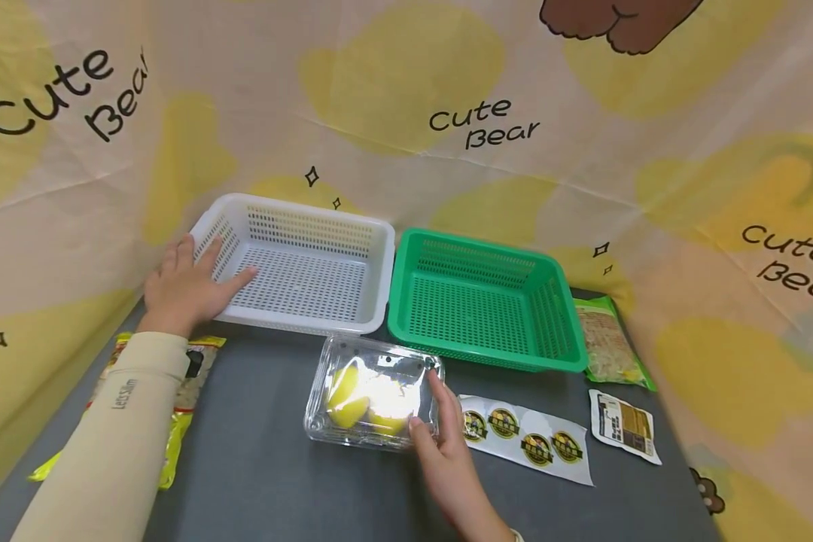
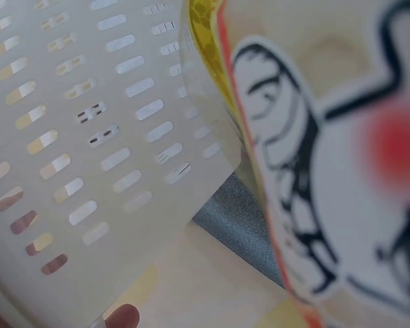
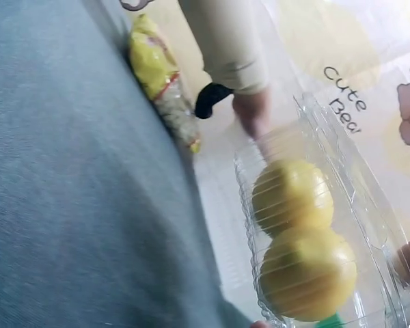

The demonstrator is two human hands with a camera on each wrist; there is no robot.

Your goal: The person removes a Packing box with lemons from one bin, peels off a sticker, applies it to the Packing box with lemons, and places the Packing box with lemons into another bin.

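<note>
At the left end of a white slotted basket point(image 1: 298, 282), my left hand point(image 1: 186, 290) rests with fingers spread over the rim, the thumb reaching inward. The left wrist view shows the basket's slotted wall point(image 2: 116, 158) and a fingertip point(image 2: 123, 317) at its edge. My right hand point(image 1: 450, 459) holds the right end of a clear plastic clamshell box point(image 1: 318, 406), thumb at the near side and index finger on the lid. Yellow fruits point(image 1: 347, 403) lie inside the box; two round ones point(image 3: 307, 273) show in the right wrist view. The box is in front of both baskets.
Beside the white basket stands a green basket point(image 1: 474, 309). A sheet of round stickers point(image 1: 535, 444) lies right of the box. Farther right are a green-edged packet point(image 1: 610, 342) and a small white-and-brown pouch point(image 1: 625, 427). A yellow bag point(image 1: 176, 436) lies under my left forearm.
</note>
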